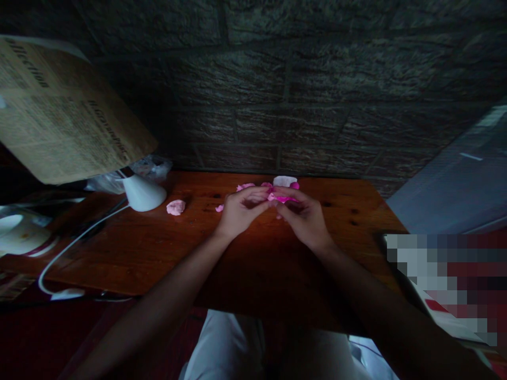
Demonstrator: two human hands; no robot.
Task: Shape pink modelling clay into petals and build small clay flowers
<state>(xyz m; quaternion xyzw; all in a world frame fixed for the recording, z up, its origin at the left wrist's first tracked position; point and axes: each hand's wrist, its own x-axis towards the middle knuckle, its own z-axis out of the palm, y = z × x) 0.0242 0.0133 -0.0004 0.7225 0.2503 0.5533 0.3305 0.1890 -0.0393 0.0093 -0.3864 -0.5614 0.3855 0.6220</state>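
Note:
Both of my hands meet over the far middle of the wooden table, fingers curled in a pinch. Between their fingertips is a bright pink, thin, crinkled piece [285,199], perhaps paper; its material is hard to tell. My left hand [238,211] grips its left end, and my right hand [304,214] has fingers and thumb around its right part. Behind the fingers lie more pink pieces [246,186], partly hidden, and a pale white-pink piece [285,181]. A small pink scrap [219,208] rests just left of my left hand. Farther left sits a light pink crumpled lump [176,207].
A lamp with a newsprint shade [75,116] and white base [144,192] stands at the left, its white cable [75,245] running to the front edge. A white cup-like container [24,232] is far left. A dark stone-patterned wall [253,95] rises behind the table [178,253].

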